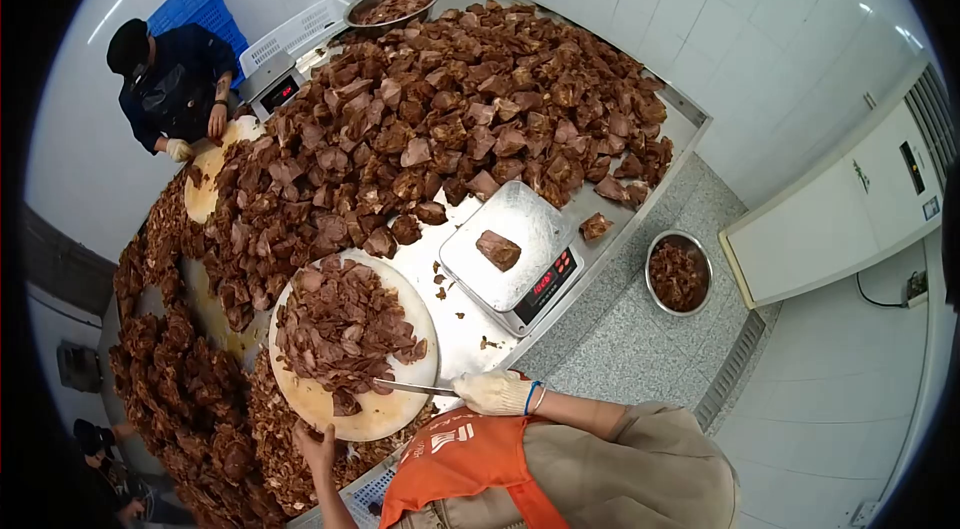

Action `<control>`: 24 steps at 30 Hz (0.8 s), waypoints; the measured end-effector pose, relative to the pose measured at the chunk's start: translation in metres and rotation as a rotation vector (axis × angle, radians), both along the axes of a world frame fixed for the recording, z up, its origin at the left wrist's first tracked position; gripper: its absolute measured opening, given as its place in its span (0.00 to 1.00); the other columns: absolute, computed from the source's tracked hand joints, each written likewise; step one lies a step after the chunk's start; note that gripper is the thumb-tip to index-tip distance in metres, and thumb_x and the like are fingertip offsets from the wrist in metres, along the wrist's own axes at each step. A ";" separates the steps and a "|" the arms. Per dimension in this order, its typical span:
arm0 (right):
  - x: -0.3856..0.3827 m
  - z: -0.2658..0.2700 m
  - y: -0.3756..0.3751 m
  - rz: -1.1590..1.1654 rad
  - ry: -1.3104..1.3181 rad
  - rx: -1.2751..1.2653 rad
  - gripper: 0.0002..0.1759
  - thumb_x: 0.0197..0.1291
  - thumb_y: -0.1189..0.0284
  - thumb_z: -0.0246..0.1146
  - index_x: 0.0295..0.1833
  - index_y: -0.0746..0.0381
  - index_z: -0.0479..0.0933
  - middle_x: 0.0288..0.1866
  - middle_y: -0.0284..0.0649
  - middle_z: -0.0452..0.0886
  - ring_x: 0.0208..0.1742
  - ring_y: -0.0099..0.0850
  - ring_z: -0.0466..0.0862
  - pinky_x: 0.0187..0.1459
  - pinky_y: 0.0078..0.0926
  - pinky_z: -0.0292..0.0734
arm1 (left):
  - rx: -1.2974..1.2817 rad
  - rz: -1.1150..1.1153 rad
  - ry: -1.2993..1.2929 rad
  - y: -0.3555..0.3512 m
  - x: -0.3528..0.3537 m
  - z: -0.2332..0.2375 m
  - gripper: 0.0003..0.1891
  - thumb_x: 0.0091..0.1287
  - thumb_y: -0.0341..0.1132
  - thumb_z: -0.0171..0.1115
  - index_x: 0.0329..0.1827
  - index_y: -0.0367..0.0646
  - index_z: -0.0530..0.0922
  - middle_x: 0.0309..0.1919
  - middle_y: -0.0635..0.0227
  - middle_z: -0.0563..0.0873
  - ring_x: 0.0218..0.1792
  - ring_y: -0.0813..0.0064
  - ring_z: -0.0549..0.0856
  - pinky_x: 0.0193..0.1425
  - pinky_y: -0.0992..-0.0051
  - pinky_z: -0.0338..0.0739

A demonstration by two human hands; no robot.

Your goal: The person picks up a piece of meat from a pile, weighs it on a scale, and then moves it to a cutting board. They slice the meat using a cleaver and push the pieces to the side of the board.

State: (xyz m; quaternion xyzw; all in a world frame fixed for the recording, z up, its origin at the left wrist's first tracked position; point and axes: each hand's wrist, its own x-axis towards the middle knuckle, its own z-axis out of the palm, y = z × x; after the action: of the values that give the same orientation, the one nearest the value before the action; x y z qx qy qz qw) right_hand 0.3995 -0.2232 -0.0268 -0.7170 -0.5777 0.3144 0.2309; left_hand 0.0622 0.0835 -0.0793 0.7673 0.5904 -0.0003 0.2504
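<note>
A knife (415, 388) is in my gloved right hand (495, 393), its blade lying over the right part of a round cutting board (410, 319). Sliced brown meat (345, 324) is heaped on that board. At the board's lower left edge is my bare left hand (315, 447), thumb and fingers apart, with nothing visible in it. Up and right of the board stands a scale (510, 249) with one meat chunk (497, 250) on its plate. Another chunk (595, 226) lies on the metal table beside the scale.
Meat chunks (480, 99) cover the far table. A co-worker (170, 79) stands at upper left by another scale (272, 89); a second person (105, 459) is at lower left. One metal bowl (390, 7) is at the back, another (678, 272) on the floor.
</note>
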 end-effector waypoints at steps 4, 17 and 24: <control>0.002 0.027 -0.002 0.021 -0.076 -0.030 0.09 0.62 0.71 0.56 0.42 0.66 0.67 0.29 0.54 0.78 0.31 0.54 0.82 0.29 0.48 0.77 | -0.020 -0.041 -0.208 -0.037 0.039 -0.010 0.43 0.58 0.47 0.72 0.74 0.44 0.60 0.71 0.45 0.60 0.71 0.43 0.64 0.69 0.51 0.66; 0.152 0.148 -0.095 -0.449 -0.234 -0.224 0.12 0.63 0.66 0.58 0.43 0.64 0.72 0.32 0.57 0.80 0.39 0.56 0.83 0.39 0.46 0.78 | 0.086 -0.042 -0.155 -0.052 0.097 -0.007 0.44 0.53 0.42 0.74 0.72 0.38 0.62 0.63 0.45 0.68 0.64 0.43 0.67 0.68 0.55 0.66; 0.211 0.144 -0.106 -0.823 -0.626 0.013 0.11 0.63 0.69 0.57 0.46 0.65 0.70 0.34 0.59 0.80 0.41 0.58 0.82 0.40 0.48 0.77 | 0.161 0.024 -0.139 -0.044 0.079 -0.033 0.34 0.49 0.29 0.70 0.61 0.35 0.66 0.53 0.48 0.74 0.54 0.46 0.74 0.60 0.55 0.72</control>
State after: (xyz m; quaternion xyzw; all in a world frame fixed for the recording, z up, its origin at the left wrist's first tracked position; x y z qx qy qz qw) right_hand 0.6105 -0.3288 0.1171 -0.9431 -0.2914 -0.0359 0.1559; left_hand 0.1411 0.0400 -0.1125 0.7760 0.5789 0.1034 0.2281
